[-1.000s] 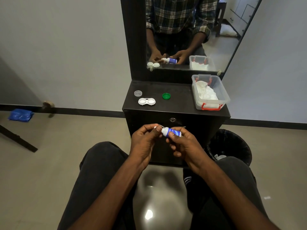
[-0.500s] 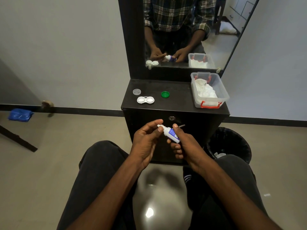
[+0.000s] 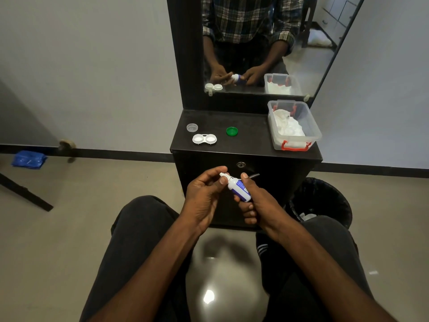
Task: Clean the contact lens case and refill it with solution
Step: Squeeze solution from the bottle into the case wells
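- Clear cap [image 3: 192,127] and open case [image 3: 204,138] sit on the cabinet [image 3: 250,145], left.
- Left hand [image 3: 204,196] pinches the bottle [image 3: 239,187] tip.
- Green cap [image 3: 232,131] lies mid-top.
- Right hand [image 3: 257,201] grips the bottle body.
- Bin [image 3: 294,126] stands right.

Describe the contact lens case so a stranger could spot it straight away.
On the black dresser top below the mirror, look near the front left edge. The contact lens case is white with two joined open round wells, unlike the single clear cap and green cap.
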